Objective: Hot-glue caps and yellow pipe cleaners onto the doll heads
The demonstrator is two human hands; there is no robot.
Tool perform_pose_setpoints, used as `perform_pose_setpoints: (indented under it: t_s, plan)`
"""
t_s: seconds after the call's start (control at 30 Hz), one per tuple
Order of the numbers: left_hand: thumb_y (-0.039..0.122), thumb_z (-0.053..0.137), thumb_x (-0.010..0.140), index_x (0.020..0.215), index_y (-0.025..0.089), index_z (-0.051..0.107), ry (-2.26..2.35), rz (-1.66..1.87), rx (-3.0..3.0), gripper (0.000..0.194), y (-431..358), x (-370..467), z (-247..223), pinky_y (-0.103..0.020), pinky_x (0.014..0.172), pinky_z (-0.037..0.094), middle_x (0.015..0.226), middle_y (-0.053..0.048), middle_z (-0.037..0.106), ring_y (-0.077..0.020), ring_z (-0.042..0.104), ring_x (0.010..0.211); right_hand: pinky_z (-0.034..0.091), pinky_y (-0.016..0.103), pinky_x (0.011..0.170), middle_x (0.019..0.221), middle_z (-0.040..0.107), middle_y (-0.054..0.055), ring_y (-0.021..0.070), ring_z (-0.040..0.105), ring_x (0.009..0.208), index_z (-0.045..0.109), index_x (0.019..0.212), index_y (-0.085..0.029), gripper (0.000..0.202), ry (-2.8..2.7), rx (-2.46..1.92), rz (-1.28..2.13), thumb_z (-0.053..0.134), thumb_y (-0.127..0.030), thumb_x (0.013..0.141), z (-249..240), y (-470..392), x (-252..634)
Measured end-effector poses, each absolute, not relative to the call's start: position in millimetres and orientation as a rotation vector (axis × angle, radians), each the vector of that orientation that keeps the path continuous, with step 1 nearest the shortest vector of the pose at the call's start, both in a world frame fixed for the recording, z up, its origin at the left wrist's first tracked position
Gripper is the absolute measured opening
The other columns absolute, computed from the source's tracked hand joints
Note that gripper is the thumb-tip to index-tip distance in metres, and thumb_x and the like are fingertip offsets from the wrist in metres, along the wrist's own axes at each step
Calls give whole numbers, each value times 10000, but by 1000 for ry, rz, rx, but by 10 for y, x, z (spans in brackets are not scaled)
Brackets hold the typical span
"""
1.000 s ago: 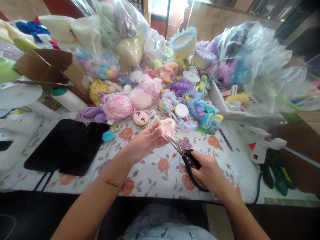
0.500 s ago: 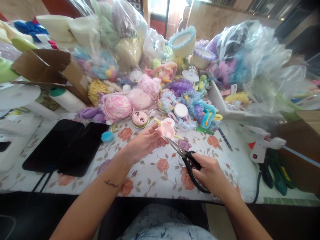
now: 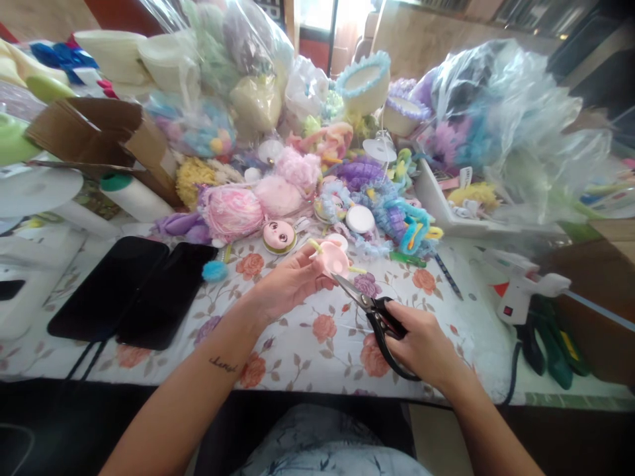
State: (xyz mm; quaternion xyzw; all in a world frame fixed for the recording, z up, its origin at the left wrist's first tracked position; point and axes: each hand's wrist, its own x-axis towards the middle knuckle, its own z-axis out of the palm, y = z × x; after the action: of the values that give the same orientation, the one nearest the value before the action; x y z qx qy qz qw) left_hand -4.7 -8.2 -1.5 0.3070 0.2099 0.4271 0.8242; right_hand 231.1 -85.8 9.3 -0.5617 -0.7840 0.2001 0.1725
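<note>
Between the fingertips of my left hand point(image 3: 296, 276) is a small round pink cup-like piece point(image 3: 335, 256), with short yellow-green strips sticking out on both sides. My right hand point(image 3: 421, 338) is closed round the black handles of a pair of scissors point(image 3: 370, 305). The scissors' blades point up and left, and their tips reach the lower edge of the pink piece; whether they cut into it I cannot tell. Just beyond my left hand lies a round doll face point(image 3: 278, 235) on the flowered tablecloth point(image 3: 307, 357).
Two black phones or tablets point(image 3: 166, 297) lie at the left by a blue pompom point(image 3: 215, 271). Behind are pink yarn point(image 3: 233, 213), plush pieces and a cardboard box point(image 3: 99, 142). A white glue gun point(image 3: 520, 284), a pencil point(image 3: 448, 276) and a white tray point(image 3: 441, 205) are at the right.
Almost nothing differs. The scene has shifted very slightly to the right in view, and both hands keep their hold on the pink piece and the scissors.
</note>
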Motion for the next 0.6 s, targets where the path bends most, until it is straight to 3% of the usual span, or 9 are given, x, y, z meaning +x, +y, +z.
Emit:
perform_pose_setpoints:
  t_s: [0.17, 0.33, 0.6]
  plan:
    - [331, 770, 759, 992, 160, 678, 464, 897, 638, 303, -85, -59, -14, -217, 724, 493, 910, -40, 683, -107, 618, 770, 291, 220, 495, 558, 359, -60, 104, 328, 501, 283, 652, -231, 251, -2225, -1564, 543, 511, -217, 754, 119, -860, 2320]
    - [305, 771, 763, 1048, 171, 669, 432, 906, 663, 331, -82, -43, -17, -223, 755, 489, 988, -56, 691, -134, 631, 875, 297, 225, 497, 554, 374, -58, 108, 346, 501, 301, 649, -232, 277, -2207, -1607, 546, 557, -253, 755, 92, -841, 2299]
    - [276, 754, 781, 970, 185, 687, 392, 908, 655, 221, -100, -30, -6, -230, 767, 490, 980, -40, 697, -137, 638, 897, 295, 233, 509, 563, 392, -54, 113, 337, 511, 299, 654, -231, 270, -2222, -1639, 565, 539, -263, 773, 115, -823, 2279]
